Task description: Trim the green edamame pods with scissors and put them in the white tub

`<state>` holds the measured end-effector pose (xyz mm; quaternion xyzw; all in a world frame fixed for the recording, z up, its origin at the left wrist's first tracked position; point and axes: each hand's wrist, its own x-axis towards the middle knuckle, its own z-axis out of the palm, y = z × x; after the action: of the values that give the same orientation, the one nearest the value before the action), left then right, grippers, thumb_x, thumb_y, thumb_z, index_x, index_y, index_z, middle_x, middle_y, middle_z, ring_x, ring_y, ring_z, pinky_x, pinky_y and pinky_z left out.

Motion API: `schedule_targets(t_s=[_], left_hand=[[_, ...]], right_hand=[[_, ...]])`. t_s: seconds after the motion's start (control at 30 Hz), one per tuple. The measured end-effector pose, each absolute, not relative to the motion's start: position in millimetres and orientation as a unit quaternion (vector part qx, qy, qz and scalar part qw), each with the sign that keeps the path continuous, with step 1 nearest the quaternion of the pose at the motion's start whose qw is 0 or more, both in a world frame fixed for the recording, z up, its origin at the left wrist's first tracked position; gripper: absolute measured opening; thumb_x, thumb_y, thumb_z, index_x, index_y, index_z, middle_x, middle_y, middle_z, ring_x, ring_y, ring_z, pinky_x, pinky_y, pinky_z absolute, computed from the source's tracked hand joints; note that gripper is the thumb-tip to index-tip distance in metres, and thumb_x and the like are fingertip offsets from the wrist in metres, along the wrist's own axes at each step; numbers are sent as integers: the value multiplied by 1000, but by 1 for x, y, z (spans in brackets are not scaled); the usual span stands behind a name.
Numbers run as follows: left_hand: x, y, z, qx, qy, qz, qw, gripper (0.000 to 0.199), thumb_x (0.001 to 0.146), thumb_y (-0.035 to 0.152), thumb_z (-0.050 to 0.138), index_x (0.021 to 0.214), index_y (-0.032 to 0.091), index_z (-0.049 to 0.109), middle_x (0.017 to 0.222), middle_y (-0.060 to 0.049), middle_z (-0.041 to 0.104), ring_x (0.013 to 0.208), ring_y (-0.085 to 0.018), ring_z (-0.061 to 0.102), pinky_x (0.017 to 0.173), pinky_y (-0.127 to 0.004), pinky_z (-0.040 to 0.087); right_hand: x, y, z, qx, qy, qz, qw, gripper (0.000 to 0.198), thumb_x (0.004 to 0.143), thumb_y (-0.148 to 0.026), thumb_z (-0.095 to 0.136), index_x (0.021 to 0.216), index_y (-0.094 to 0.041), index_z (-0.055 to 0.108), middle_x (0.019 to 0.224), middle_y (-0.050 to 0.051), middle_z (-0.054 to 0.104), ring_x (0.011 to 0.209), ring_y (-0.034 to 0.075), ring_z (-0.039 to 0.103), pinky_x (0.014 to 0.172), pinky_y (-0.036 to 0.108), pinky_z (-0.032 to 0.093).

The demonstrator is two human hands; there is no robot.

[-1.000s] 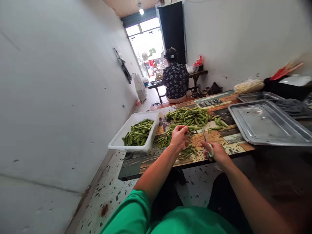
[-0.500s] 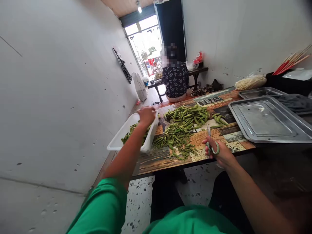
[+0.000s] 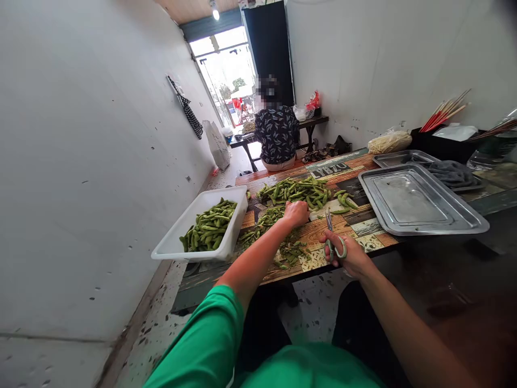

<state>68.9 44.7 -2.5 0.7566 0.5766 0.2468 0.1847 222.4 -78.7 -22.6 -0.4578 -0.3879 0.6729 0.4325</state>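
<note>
The left hand [image 3: 298, 213], back from the white tub [image 3: 235, 223], reaches pods [image 3: 293, 189] right of it, grip hidden; the right hand [image 3: 350, 255] clasps scissors [image 3: 328, 220], work seemingly ongoing.

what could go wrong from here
The scissors in the right hand have their blades near the left hand, so a finger might get nicked. The metal tray juts past the near edge of the table and could be knocked off. The white bin seems to overhang the left end; a bump might spill its green pods.
</note>
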Motion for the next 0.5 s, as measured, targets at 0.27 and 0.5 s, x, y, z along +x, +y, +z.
schedule_targets(t_s=[0.27,0.5], left_hand=[[46,6,12,625,479,275,551,6,68,19,64,67,13,64,62,-3,63,53,-8,51,56,-20,39],[38,-7,21,629,465,256,568,19,62,31,73,63,13,67,54,-1,58,46,-6,44,46,-18,31]], right_hand=[[214,-73,-19,-470,-490,644,352,41,68,-54,70,73,-15,57,51,-1,56,41,11,55,26,16,33],[211,-70,-20,-495,-546,580,346,39,68,-54,69,65,-18,54,48,-3,55,38,11,53,29,18,32]])
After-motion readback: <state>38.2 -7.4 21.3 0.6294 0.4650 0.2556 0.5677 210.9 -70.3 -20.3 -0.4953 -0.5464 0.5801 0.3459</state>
